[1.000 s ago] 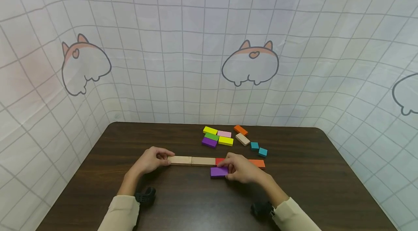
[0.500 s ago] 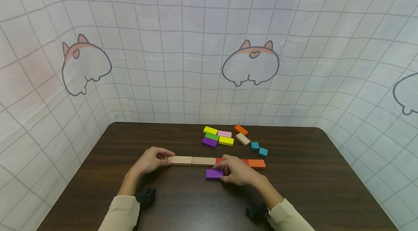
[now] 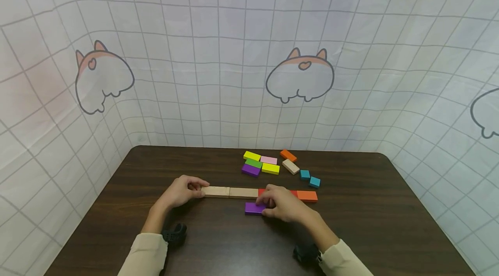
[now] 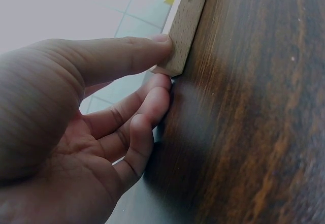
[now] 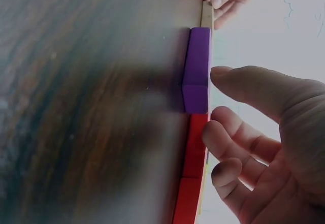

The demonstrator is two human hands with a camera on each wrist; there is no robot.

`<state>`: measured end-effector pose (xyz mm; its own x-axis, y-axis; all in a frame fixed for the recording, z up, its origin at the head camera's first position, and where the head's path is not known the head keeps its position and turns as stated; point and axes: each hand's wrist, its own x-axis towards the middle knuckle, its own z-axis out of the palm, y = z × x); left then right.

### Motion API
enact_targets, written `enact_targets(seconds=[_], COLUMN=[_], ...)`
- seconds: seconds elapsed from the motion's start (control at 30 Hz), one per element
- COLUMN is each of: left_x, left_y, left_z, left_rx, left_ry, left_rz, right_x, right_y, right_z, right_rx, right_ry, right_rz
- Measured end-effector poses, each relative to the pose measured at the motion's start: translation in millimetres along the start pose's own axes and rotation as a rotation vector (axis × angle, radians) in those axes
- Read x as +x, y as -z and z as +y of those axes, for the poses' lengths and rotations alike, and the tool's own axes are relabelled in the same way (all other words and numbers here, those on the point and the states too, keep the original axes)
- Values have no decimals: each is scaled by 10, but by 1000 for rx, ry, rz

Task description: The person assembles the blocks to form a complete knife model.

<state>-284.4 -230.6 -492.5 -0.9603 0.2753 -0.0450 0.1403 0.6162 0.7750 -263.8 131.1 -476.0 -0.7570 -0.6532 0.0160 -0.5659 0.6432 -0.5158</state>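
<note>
My left hand [image 3: 181, 191] pinches the left end of a plain wooden block [image 3: 216, 191], thumb along its side and fingertips at its end. A second plain block [image 3: 243, 193] continues the row, followed by red blocks [image 5: 197, 142] partly covered by my right hand and an orange block [image 3: 307, 196] at the right end. In front of the row lies a purple block [image 3: 253, 208]. Over its right end hovers my right hand [image 3: 286, 204], fingers loosely bent. The right wrist view has the thumb tip [image 5: 221, 75] just above the purple block's top edge.
Behind the row lie two yellow blocks [image 3: 270, 168], a green [image 3: 254, 163], a pink [image 3: 269, 160] and another purple block [image 3: 251, 170]. To their right are an orange [image 3: 288, 155], a plain [image 3: 290, 166] and two small blue blocks [image 3: 305, 175]. A gridded curtain [image 3: 234, 50] surrounds the dark table [image 3: 218, 245].
My right hand has slid the purple block a little left and toward me, then loosened from it. The left hand stays at the end of the row.
</note>
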Motion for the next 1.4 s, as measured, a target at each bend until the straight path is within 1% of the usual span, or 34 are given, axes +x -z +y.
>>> enact_targets(seconds=[0.17, 0.33, 0.53, 0.83, 1.17, 1.4], left_x=[1, -2, -4, -7, -10, -11], left_y=[-4, -6, 1, -1, -3, -1], left_z=[5, 5, 10, -4, 0, 6], left_rx=[-8, -5, 7, 0, -4, -4], left_ry=[-1, 5, -1, -3, -13, -8], left_rz=[-2, 2, 2, -4, -4, -5], right_x=[-24, -13, 42, 144, 200, 214], right_y=[-2, -20, -38, -57, -67, -75], right_z=[29, 39, 30, 4, -33, -45], right_rx=[19, 21, 30, 3, -5, -2], right_ry=[-7, -14, -57, -85, -98, -90], right_rz=[-7, 3, 8, 14, 14, 26])
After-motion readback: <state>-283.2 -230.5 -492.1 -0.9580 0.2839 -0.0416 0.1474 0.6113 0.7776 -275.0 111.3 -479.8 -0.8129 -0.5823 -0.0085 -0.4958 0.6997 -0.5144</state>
